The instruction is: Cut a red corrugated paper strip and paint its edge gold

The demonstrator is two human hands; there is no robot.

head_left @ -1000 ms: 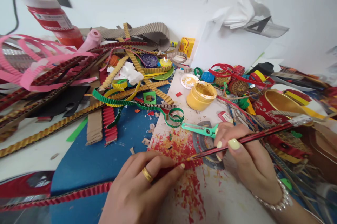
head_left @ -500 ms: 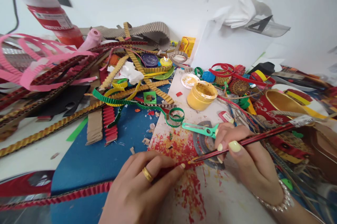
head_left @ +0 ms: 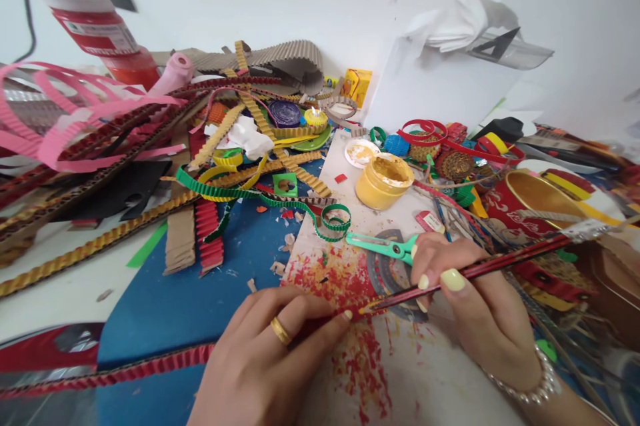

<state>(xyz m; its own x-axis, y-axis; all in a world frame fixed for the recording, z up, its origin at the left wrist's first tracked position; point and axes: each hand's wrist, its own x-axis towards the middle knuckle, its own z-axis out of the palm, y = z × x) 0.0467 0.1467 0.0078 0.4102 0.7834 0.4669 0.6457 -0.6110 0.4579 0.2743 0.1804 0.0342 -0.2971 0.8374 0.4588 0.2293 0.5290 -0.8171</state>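
My right hand (head_left: 470, 299) grips a dark red paintbrush (head_left: 505, 258), its yellow-tipped end touching a red corrugated strip beside my left fingertips. My left hand (head_left: 285, 353), with a gold ring, holds that red strip (head_left: 165, 364) between its fingers; the strip runs out to the left beneath the hand. Both lie over a paint-splattered board (head_left: 345, 273). An open jar of yellow paint (head_left: 384, 181) stands behind, with its paint-smeared lid (head_left: 361, 153) beside it. Green scissors (head_left: 383, 247) lie just beyond my right hand.
Corrugated strips in yellow, red, pink and green are heaped at the left, near red paint bottles (head_left: 95, 29). A red tin (head_left: 520, 206) with a gold inside stands right, among paper coils and scraps. White paper (head_left: 430, 89) leans on the wall.
My right hand and the paintbrush have shifted slightly to the right, the tip moving a little along the red strip. My left hand has stayed nearly still.
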